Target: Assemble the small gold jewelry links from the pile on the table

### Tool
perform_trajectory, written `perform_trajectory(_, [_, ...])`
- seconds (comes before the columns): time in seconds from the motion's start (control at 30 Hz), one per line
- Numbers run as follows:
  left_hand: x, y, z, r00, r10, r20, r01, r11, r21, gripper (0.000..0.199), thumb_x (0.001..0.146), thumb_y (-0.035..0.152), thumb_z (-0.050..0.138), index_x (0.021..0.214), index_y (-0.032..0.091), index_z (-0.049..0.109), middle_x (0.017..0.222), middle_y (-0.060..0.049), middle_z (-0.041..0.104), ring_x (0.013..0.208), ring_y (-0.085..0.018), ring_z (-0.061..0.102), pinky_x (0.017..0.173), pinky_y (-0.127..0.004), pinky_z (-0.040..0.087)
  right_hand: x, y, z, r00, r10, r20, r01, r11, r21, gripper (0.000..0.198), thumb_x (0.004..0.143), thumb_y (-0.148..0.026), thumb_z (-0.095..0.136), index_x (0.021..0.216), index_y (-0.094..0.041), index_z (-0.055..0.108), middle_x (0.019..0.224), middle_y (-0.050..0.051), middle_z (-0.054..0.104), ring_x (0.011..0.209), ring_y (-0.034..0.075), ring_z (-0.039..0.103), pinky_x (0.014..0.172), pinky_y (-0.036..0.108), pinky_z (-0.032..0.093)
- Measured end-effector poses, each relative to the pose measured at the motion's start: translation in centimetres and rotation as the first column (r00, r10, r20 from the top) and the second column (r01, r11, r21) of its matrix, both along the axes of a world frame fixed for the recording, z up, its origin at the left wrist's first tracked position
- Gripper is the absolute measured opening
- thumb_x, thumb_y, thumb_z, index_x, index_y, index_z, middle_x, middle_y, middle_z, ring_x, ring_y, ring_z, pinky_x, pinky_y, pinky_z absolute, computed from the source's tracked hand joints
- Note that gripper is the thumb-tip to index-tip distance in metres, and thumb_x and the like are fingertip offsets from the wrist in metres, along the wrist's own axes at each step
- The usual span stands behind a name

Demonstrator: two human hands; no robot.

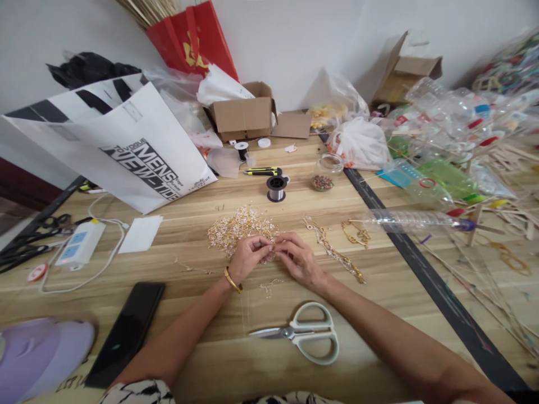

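Observation:
My left hand (249, 258) and my right hand (300, 259) meet fingertip to fingertip over the wooden table. Both are pinched closed; whatever lies between the fingers is too small to make out. Just behind them spreads a pile of gold and clear beads (240, 227). To the right of my right hand lie strung gold and clear bead strands (334, 252) and a gold chain piece (356, 233). A short beaded strand (270, 288) rests below my hands, and a thin gold strand (191, 267) lies to the left. Scissors (301, 331) with pale handles lie nearer me.
Beyond the beads stand a wire spool (276, 189), a yellow-black utility knife (263, 171) and a glass jar (326, 173). A black phone (126, 334) and power strip (80, 245) are at left. Plastic bottles (446, 129) crowd the right side; a white paper bag (122, 148) stands back left.

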State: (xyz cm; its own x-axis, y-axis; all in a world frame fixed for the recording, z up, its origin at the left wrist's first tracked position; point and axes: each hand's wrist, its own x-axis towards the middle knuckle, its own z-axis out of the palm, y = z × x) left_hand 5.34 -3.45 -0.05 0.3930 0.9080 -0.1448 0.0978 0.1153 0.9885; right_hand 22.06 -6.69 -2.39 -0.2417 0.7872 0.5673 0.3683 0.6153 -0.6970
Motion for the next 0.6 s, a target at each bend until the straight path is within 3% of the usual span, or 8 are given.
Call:
perform_trajectory(0.13, [-0.10, 0.08, -0.41, 0.998, -0.051, -0.028, 0.053, 0.998, 0.042, 0.027, 0.070, 0.037, 0.068, 0.074, 0.010, 0.064, 0.057, 0.000, 0.058, 0.051, -0.009, 0.051, 0.052, -0.020, 0.041, -0.11, -0.20, -0.10, 0.996, 0.056, 0.062, -0.061, 0.995, 0.073, 0.014, 0.090, -0.014, 0.047, 0.096, -0.020, 0.058, 0.115, 0.011, 0.057, 0.106, 0.019, 0.056, 0.088, 0.035, 0.050])
perform_trajectory(0.23, [-0.17, 0.11, -0.43, 0.994, -0.076, -0.072, 0.083, 0.992, 0.095, 0.023, 0.071, 0.033, 0.065, 0.075, 0.010, 0.065, 0.058, 0.000, 0.058, 0.053, -0.009, 0.050, 0.053, -0.021, 0.040, -0.15, -0.18, -0.19, 0.992, 0.097, 0.084, -0.102, 0.993, 0.063, 0.016, 0.090, -0.013, 0.045, 0.098, -0.020, 0.056, 0.116, 0.012, 0.057, 0.109, 0.019, 0.055, 0.091, 0.036, 0.048])
perform_trajectory(0.6, [-0.19, 0.09, -0.07, 0.975, -0.109, -0.196, 0.141, 0.977, 0.157, 0.013, 0.073, 0.024, 0.063, 0.071, 0.012, 0.066, 0.065, -0.001, 0.064, 0.059, -0.011, 0.055, 0.057, -0.021, 0.042, -0.07, 0.19, -0.56, 0.999, 0.003, 0.035, -0.001, 0.999, -0.050, 0.014, 0.091, -0.017, 0.044, 0.095, -0.019, 0.057, 0.086, 0.008, 0.059, 0.081, 0.019, 0.057, 0.073, 0.032, 0.048])
